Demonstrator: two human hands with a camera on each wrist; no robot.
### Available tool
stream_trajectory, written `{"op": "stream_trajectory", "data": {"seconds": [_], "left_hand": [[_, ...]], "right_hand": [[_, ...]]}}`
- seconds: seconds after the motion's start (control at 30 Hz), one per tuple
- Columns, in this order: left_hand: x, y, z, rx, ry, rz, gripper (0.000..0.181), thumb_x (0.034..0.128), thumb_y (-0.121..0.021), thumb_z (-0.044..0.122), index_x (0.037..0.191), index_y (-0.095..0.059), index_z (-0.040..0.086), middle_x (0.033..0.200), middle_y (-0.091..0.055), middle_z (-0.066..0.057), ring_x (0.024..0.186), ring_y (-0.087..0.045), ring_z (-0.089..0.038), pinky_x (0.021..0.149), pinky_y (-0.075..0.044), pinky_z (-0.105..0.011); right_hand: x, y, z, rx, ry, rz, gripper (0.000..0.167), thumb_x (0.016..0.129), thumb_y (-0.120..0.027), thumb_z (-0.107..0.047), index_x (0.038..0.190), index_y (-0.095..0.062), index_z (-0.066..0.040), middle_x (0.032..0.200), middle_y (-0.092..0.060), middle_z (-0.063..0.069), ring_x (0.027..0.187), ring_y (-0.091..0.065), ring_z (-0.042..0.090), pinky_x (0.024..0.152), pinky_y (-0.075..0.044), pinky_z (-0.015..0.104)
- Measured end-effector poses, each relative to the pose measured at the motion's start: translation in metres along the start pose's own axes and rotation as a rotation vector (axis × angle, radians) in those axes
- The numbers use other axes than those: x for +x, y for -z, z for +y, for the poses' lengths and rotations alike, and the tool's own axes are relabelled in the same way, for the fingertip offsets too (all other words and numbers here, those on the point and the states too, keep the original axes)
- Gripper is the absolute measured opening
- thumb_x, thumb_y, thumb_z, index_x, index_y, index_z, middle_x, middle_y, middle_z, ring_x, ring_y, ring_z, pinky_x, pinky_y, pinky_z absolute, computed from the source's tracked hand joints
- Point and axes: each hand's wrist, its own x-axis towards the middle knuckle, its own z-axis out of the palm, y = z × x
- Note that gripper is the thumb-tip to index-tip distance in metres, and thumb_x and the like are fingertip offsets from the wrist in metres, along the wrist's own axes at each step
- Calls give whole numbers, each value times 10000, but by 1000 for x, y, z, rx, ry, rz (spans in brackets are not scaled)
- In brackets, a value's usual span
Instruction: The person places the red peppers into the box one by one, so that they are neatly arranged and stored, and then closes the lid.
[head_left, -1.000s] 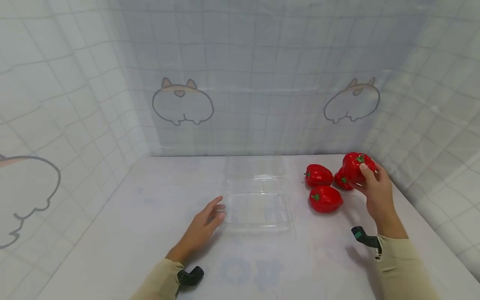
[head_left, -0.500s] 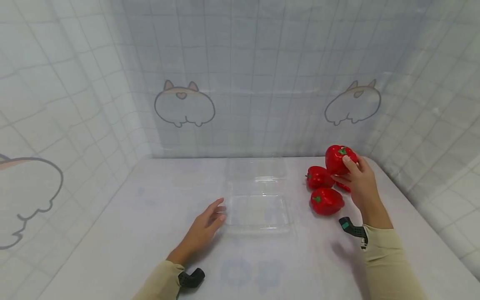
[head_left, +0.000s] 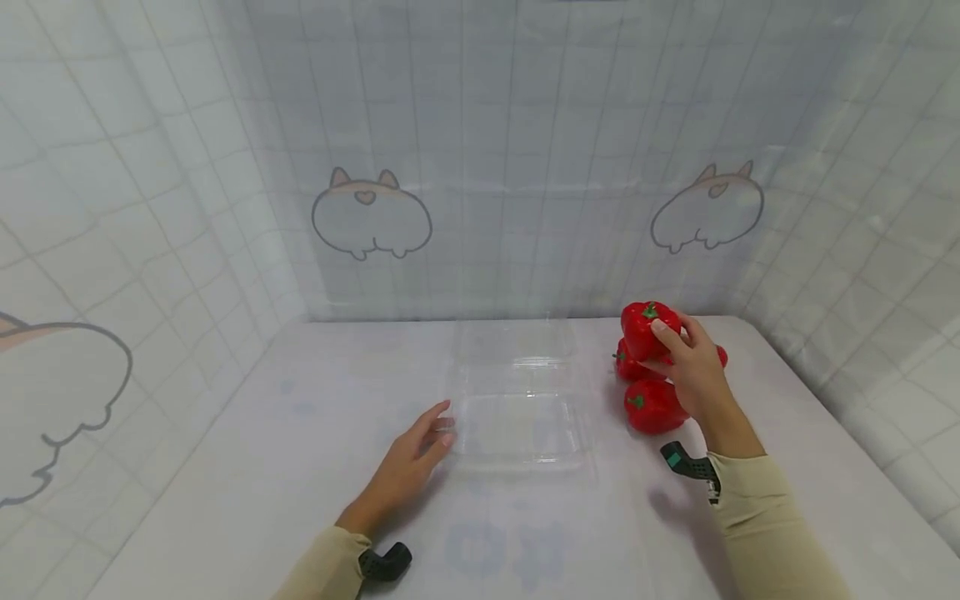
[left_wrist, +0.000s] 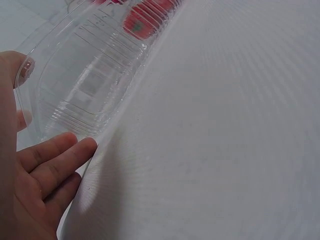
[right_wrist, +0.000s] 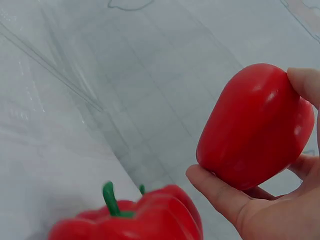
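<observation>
In the head view my right hand (head_left: 697,371) holds a red bell pepper (head_left: 647,327) above the other peppers. The right wrist view shows that pepper (right_wrist: 255,125) between the thumb and fingers, with another pepper (right_wrist: 150,215) below it. A clear plastic container (head_left: 517,427) lies open in the middle of the table, its lid part towards the back. At its left edge rests my left hand (head_left: 405,462), fingers loosely spread; in the left wrist view the fingers of this hand (left_wrist: 50,175) are beside the container's wall (left_wrist: 90,75), thumb behind the clear plastic.
A red pepper (head_left: 654,407) lies on the white table (head_left: 300,500) nearest the front, another (head_left: 627,363) sits behind it, and a third (head_left: 722,356) is partly hidden behind my right hand. Patterned sheeting (head_left: 540,167) stands at the back and both sides.
My right hand has carried the held pepper to the left, from over the right side of the group to over its left side. My left hand has stayed by the container.
</observation>
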Motion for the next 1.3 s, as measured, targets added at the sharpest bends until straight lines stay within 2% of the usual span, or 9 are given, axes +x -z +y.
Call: {"op": "stream_trajectory", "data": {"seconds": [0.17,0.33,0.47,0.63,0.77,0.93,1.1,1.3], "left_hand": [[-4,2,2,8,-1,-4,565,1024,-596,261,1541,-399,141,1351,-616,-61,1202,-608,-212,1027,-459,-501],[1,4,5,9,-13,-10,581,1028,-577,346,1548,-390,167,1364,-606,-44,1218,-596,-200,1048,-444,-496],[4,4,4,11,-24,-8,592,1026,-570,384,1548,-390,170,1363,-609,-40,1234,-589,-212,1057,-439,-494],[1,2,2,18,-9,-2,575,1024,-590,322,1541,-400,157,1350,-618,-57,1232,-592,-240,1045,-447,-506],[1,-1,3,15,-11,-5,573,1023,-594,292,1539,-396,142,1351,-615,-81,1228,-596,-263,1026,-464,-514],[4,-2,4,12,-4,0,579,1021,-595,310,1544,-394,165,1352,-615,-55,1230,-595,-245,1028,-466,-505],[6,-3,4,13,-7,-15,574,1027,-586,309,1546,-391,160,1349,-616,-60,1227,-595,-247,1022,-473,-493],[6,-1,5,23,-21,-8,579,1029,-575,344,1541,-393,146,1344,-618,-74,1232,-591,-272,1030,-458,-528]], "right_hand": [[0,-13,3,31,-9,-38,812,935,-688,-444,1577,-255,-200,1561,-263,120,1420,-263,348,919,-518,445],[4,-21,0,33,3,-76,809,926,-696,-454,1569,-277,-197,1551,-278,115,1397,-297,348,914,-518,488],[5,-27,0,3,27,-98,828,926,-699,-445,1596,-251,-256,1588,-246,114,1413,-279,359,914,-524,493],[3,-35,8,-44,41,-103,809,921,-706,-441,1593,-265,-344,1593,-263,103,1410,-307,365,896,-546,463],[3,-40,11,-45,44,-104,810,915,-709,-449,1592,-275,-344,1591,-267,104,1399,-319,373,894,-547,469],[5,-44,10,-59,46,-115,805,911,-705,-473,1587,-290,-342,1574,-295,102,1374,-358,366,918,-538,490],[5,-46,10,-97,-1,-113,807,895,-692,-530,1579,-286,-393,1568,-315,106,1328,-430,374,981,-499,512],[5,-52,9,-108,16,-143,771,926,-655,-526,1583,-271,-401,1580,-309,93,1380,-361,357,972,-507,487]]}}
